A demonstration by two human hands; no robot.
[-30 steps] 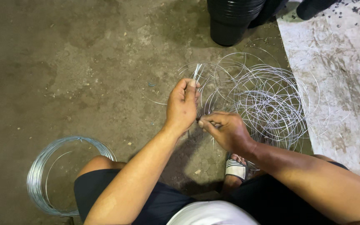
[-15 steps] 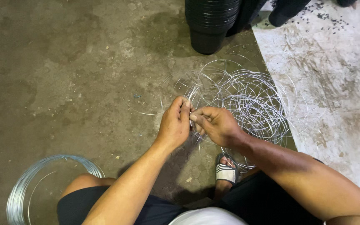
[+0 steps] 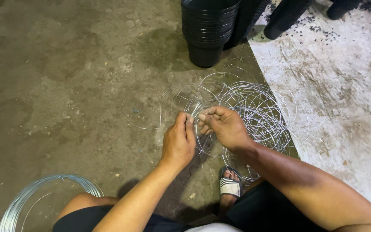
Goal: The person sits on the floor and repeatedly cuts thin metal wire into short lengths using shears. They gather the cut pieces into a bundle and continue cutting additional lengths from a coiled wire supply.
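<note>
Both hands pinching wire ends just left of the loose wire pile (image 3: 254,116): left hand (image 3: 178,141) gripping, right hand (image 3: 222,126) probably feeding strands. Keeping pinch tight avoids slipping.

Loose wire loops (image 3: 254,114) on the floor: stacked pots (image 3: 207,30) behind them, wire coil (image 3: 44,195) far left-front, sheet (image 3: 344,107) right.

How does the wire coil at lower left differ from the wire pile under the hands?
The coil is tightly bundled into one neat ring; the pile is loose, splayed loops. The coil lies untouched; both hands, left and right, work at the pile. Both are thin silvery wire on the floor.
</note>
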